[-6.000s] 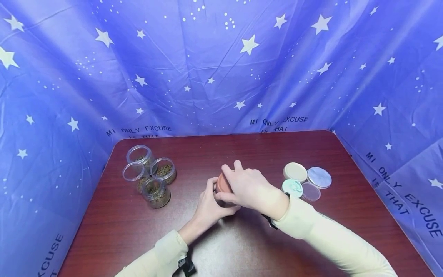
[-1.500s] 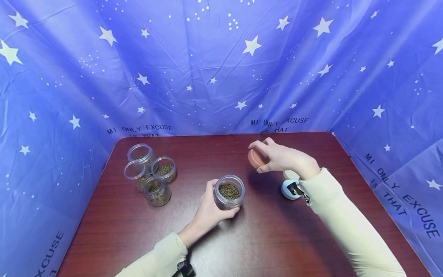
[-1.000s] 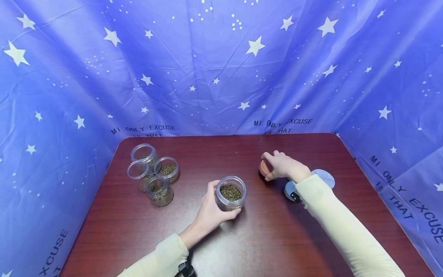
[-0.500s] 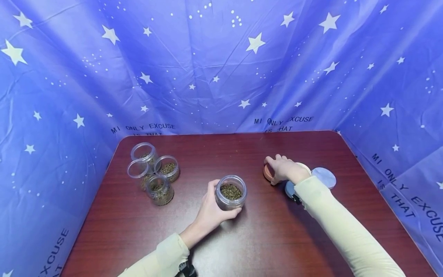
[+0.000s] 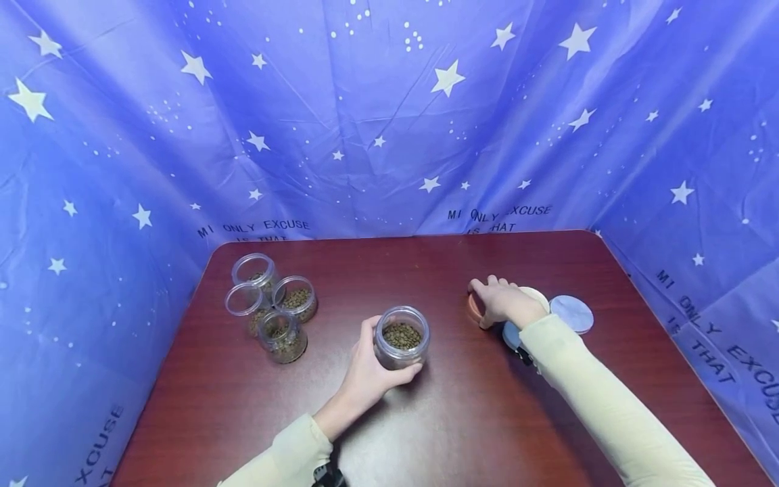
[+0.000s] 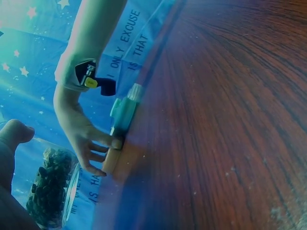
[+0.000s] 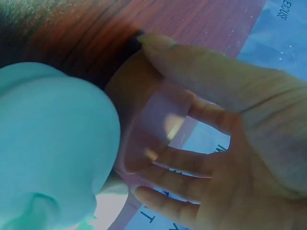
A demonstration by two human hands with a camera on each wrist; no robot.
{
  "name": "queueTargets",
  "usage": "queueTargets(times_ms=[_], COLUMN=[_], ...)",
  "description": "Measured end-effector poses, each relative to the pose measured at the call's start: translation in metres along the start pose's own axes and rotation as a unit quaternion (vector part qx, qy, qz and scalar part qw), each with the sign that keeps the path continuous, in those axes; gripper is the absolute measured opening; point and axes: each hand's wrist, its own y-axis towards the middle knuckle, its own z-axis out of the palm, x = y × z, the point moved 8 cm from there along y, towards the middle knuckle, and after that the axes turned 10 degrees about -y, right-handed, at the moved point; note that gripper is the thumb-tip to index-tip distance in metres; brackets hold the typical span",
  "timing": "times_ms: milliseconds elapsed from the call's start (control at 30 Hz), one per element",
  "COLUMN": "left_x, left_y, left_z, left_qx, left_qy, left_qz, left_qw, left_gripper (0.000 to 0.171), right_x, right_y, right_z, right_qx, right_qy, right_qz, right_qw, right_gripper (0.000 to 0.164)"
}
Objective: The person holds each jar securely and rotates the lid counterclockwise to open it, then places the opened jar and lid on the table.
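My left hand grips a clear jar of small brown-green pellets from its left side, fingers behind and thumb in front. The jar has no lid on and stands in the middle of the table. At the right, my right hand holds an orange lid by its edge, down at the tabletop. The right wrist view shows the thumb on one side of the orange lid and fingers at the other. Close beside it is a mint-green lid with a raised shape on top.
Several open clear jars with similar pellets stand grouped at the left. A cream lid and a pale marbled lid lie at the right, partly behind my right forearm. A star-patterned blue curtain surrounds the table.
The orange lid has come off the jar; my right hand has carried it right and down to the tabletop beside the other lids. My left hand keeps holding the jar in place.
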Motion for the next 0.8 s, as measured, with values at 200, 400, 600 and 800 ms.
queueTargets(times_ms=[200,400,600,800], left_x=[-0.009,-0.026,-0.042,-0.057], left_y=[-0.001,-0.003,0.000,-0.002], left_z=[-0.010,-0.025,-0.049,-0.081], left_qx=[-0.024,-0.067,-0.100,-0.141], left_qy=[0.008,0.052,0.077,0.090], left_qz=[0.012,0.042,0.043,0.058], left_qw=[0.9996,0.9955,0.9910,0.9842], left_gripper=[0.086,0.085,0.086,0.087], right_x=[0.004,0.007,0.013,0.020], right_y=[-0.004,-0.014,-0.024,-0.037], right_z=[-0.011,-0.022,-0.029,-0.035], right_qx=[-0.066,-0.173,-0.232,-0.262], right_qy=[0.007,-0.014,-0.030,-0.008], right_qz=[-0.022,-0.033,-0.035,0.001], right_qw=[0.998,0.984,0.972,0.965], right_gripper=[0.063,0.042,0.040,0.052])
